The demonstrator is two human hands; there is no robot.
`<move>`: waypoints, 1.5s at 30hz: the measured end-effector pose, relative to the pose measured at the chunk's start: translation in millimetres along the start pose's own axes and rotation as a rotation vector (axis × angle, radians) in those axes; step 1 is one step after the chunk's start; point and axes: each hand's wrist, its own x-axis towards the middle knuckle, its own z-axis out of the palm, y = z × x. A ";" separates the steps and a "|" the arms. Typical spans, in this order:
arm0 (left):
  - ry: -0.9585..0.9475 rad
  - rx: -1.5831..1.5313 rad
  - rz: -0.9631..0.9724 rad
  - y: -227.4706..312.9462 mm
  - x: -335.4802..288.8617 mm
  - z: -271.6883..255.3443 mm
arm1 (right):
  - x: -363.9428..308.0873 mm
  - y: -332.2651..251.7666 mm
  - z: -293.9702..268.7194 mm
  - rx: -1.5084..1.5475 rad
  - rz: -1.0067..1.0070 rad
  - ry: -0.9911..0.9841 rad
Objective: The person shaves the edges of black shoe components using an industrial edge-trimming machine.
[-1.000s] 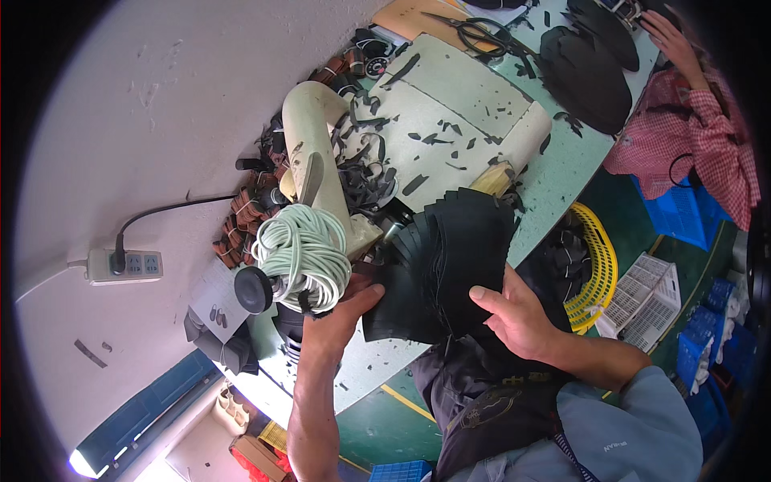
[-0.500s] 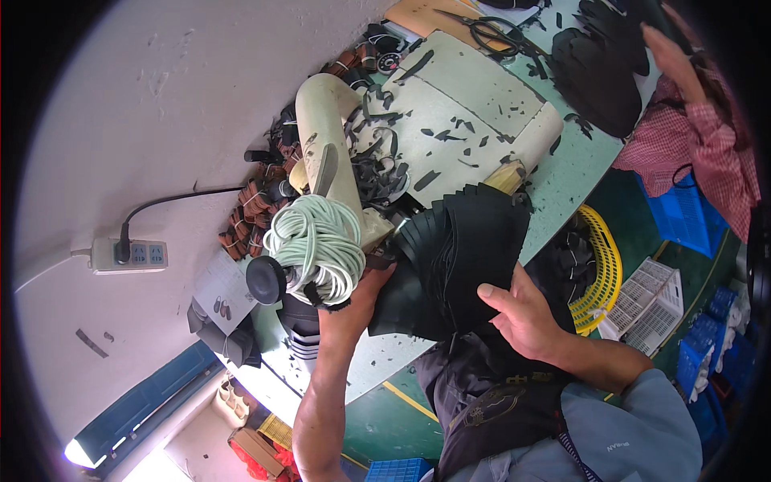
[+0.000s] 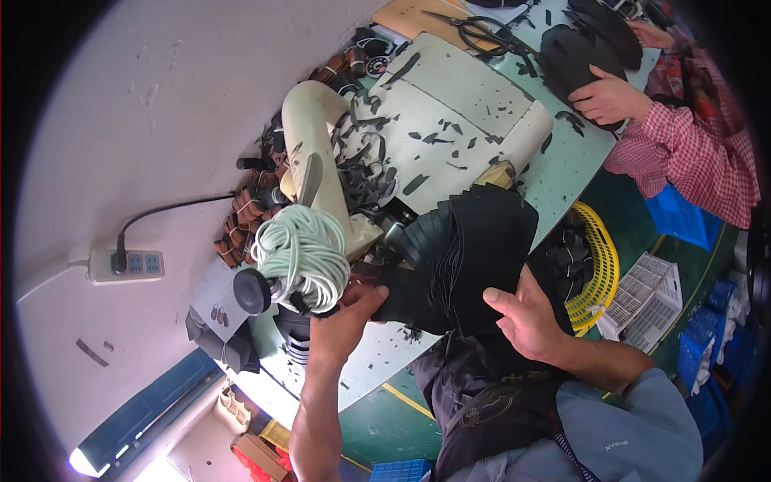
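Observation:
A fanned stack of thin black sheet pieces [image 3: 462,261], perhaps leather or a similar material, spreads in front of my body. My right hand [image 3: 526,317] grips its right side, thumb on top and fingers behind. My left hand [image 3: 345,317] pinches the left edge of a black piece beside the cream machine [image 3: 321,173], its thumb showing and its other fingers partly hidden. Just above my left hand, a coil of pale green cord [image 3: 301,253] hangs on the machine, next to a round black knob [image 3: 252,292]. The machine's working point is hidden behind the cord and stack.
Black scraps [image 3: 373,161] litter the machine bed [image 3: 474,96]. Tied brown and black bundles [image 3: 253,201] line the wall. Large scissors [image 3: 482,34] lie at the back. A yellow basket [image 3: 610,265] stands at right. A co-worker's hand [image 3: 614,96] rests on black pieces at upper right.
My left hand has shifted slightly down, and its thumb now shows over the black piece's edge. My right hand keeps its grip. The co-worker's hands have moved onto the black pieces.

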 end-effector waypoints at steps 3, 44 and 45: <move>-0.039 -0.073 -0.009 9.6 4.6 8.8 | -0.1 2.1 2.6 -0.003 -0.020 -0.008; -0.269 -0.467 -0.075 -70.8 -187.8 27.6 | -39.4 -30.0 5.0 -1.275 0.165 -1.074; -0.256 -0.414 -0.114 -72.2 -176.6 23.3 | -31.2 -28.4 10.3 -1.150 0.317 -1.057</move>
